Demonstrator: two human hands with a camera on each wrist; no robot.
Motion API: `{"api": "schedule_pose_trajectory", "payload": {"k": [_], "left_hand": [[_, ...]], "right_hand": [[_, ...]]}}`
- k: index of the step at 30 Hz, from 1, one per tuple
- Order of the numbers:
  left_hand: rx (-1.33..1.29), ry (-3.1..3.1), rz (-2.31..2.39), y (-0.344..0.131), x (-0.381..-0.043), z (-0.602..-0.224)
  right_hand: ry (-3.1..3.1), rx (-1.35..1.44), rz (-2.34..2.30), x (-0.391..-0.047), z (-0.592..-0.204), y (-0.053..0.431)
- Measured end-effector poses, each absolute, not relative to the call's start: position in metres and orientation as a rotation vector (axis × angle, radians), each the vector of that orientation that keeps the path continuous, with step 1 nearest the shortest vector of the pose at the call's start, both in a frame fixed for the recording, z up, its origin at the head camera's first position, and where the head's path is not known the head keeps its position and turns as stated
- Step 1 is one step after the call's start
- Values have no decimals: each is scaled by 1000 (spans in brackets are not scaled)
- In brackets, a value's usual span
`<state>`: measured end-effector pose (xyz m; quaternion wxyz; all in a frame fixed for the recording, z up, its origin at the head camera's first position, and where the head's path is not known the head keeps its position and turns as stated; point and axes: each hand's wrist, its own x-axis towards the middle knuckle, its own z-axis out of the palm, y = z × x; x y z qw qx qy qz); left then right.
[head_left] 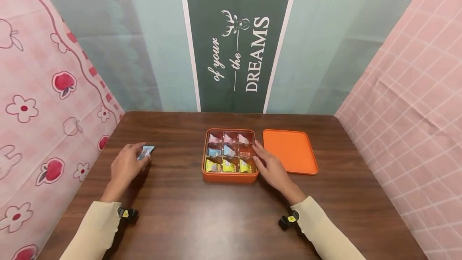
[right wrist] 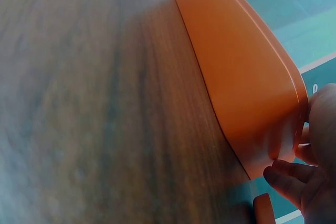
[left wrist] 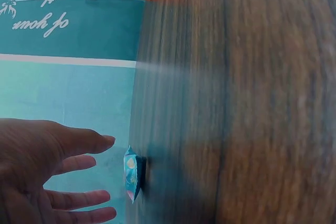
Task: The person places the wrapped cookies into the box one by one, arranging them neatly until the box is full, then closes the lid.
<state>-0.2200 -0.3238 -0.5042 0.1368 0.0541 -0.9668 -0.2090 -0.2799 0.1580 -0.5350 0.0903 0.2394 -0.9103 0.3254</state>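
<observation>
At the table's left side lies a blue wrapped candy [left wrist: 133, 174], with my left hand [head_left: 126, 163] right beside it. In the left wrist view the thumb and fingers of that hand are spread, with a gap between them and the candy. An orange box [head_left: 231, 177] with a divided inside stands mid-table. Pink candies [head_left: 229, 138] fill its back row and yellow candies [head_left: 228, 166] its front row. Two blue candies [head_left: 214, 151] sit in the middle row, whose right compartment is bare. My right hand [head_left: 272, 169] rests its fingers against the box's right side.
An orange lid [head_left: 290, 151] lies flat just right of the box, close behind my right hand. A green curtain with lettering [head_left: 236, 51] hangs at the table's back edge. Pink cloths hang along the left [head_left: 54, 103] and right [head_left: 400, 103] sides.
</observation>
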Motion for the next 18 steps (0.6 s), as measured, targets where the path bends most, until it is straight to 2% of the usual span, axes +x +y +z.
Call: {"api": "schedule_pose_trajectory", "payload": {"k": [18], "left_hand": [[126,-2836,-626,-326,-229,-511]], "right_hand": [[-2646,761,966,-279,-530,158]]}}
